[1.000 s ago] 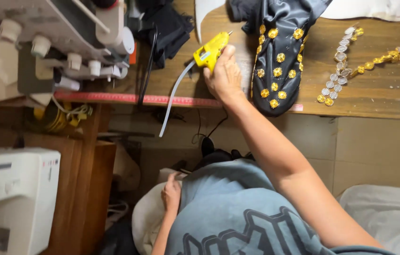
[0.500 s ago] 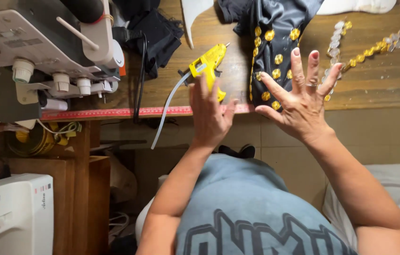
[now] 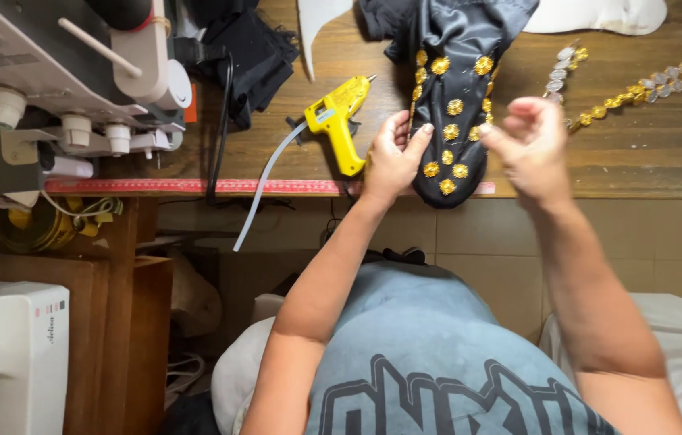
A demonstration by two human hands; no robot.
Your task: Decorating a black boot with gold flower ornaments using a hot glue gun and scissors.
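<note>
Head view: black satin piece (image 3: pixel 458 89) with gold studs, laid at the table edge (image 3: pixel 623 165), is pinched by the left hand (image 3: pixel 389 157); the right hand (image 3: pixel 528 145) is loosely curled, empty, just beside it. Yellow glue gun (image 3: pixel 339 121) is left of the grip.

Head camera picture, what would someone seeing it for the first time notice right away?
Most striking is the black satin piece studded with gold flower ornaments, hanging over the wooden table's front edge, with the left hand touching its left side and the right hand curled at its right. Just left of it lies a yellow glue gun, and a grey sewing machine fills the top left corner.
</note>
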